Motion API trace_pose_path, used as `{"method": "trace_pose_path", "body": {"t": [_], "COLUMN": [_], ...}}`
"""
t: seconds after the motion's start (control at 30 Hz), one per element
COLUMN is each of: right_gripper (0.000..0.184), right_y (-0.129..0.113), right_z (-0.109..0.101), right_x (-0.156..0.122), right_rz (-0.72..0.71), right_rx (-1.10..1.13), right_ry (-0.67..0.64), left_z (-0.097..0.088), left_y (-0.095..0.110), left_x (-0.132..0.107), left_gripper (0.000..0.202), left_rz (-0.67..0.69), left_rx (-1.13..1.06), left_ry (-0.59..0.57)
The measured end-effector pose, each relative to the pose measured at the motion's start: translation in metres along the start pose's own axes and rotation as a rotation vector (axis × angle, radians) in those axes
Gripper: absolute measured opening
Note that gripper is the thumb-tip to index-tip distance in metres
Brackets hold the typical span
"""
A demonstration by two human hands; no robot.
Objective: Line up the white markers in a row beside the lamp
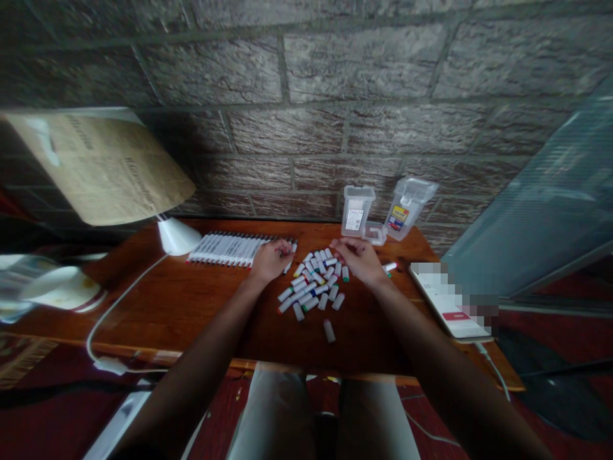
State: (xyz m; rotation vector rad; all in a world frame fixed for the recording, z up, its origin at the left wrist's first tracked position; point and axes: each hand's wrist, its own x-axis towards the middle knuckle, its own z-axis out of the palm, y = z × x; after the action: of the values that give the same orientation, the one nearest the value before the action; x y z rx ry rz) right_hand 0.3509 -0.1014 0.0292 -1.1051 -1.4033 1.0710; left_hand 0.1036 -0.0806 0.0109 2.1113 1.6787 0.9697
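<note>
My left hand [271, 260] is closed beside the right end of a row of white markers [225, 249], gripping a white marker [290, 260] that slants past its fingertips. Marker caps [311, 278], white with coloured ends, lie in a loose pile between my two hands. Over the pile's far right side, my right hand [360, 259] has its fingers pinched together; whatever they hold is too small to make out. One cap [329, 331] lies apart from the pile, closer to the table's front edge.
Two clear plastic boxes [358, 211] [407, 207] and a small clear lid [375, 234] stand by the brick wall. A lamp [177, 237] and a paper cup [67, 289] are at left. A tablet-like device [450, 306] with a cable lies on the wooden table [182, 313] at right.
</note>
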Motion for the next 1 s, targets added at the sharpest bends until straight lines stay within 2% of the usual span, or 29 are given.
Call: {"method": "trace_pose_path", "body": {"t": [0.43,0.63,0.73,1.0], "right_gripper": [0.047,0.048,0.047,0.047], "right_y": [0.0011,0.0021,0.0020,0.0013], "right_z": [-0.0001,0.0006,0.0007,0.0003], "right_x": [0.0004,-0.0004,-0.0005,-0.0006], "right_rz": [-0.020,-0.015,-0.026,-0.025], "right_rx": [0.011,-0.013,-0.009,-0.027], "right_ry": [-0.004,-0.005,-0.008,-0.008], "left_z": [0.0038,0.0012,0.0007,0.0013], "left_y": [-0.0037,-0.0011,0.0011,0.0003], "left_x": [0.0001,-0.0008,-0.0012,0.0001], "left_gripper": [0.015,0.019,0.022,0.018], "left_rz": [0.044,-0.011,0.006,-0.035], "left_rx": [-0.081,-0.011,0.013,0.045], "left_ry": [0.004,-0.004,-0.011,-0.007]}}
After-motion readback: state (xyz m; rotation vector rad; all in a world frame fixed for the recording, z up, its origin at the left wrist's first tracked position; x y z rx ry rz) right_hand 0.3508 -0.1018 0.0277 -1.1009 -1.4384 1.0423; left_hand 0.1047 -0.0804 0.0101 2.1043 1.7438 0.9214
